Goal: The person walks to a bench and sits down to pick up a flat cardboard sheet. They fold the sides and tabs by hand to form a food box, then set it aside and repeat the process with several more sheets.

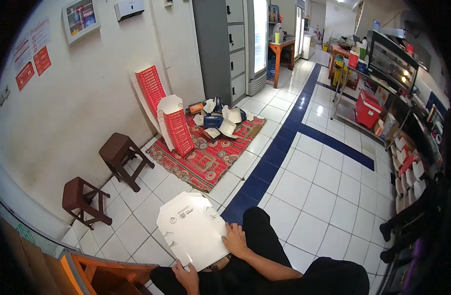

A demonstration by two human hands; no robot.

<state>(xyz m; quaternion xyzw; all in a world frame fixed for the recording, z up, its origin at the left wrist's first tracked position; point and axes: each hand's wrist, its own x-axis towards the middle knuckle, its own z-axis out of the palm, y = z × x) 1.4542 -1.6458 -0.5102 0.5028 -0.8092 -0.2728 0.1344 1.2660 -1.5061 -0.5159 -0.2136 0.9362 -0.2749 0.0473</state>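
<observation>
A white flat-folded cardboard food box [193, 231] lies across my lap, with small printing and a square code near its far end. My left hand [187, 278] grips its near edge, thumb over the top face. At the right edge, my right hand [236, 241] holds the board with bent fingers on its surface. Two stacks of red-and-white printed box blanks, one nearer [178, 129] and one behind it [150, 87], stand upright on a red patterned mat [205, 167]. Folded dark-blue and white boxes [219, 120] are piled on the mat's far side.
Two brown stools [124, 157] stand by the left wall. A wooden piece of furniture [100, 273] is at lower left. Grey lockers [218, 49] are behind the mat. A metal rack [356, 108] holds a red cooler [368, 109]. Another person's dark-clothed legs [407, 219] are at right.
</observation>
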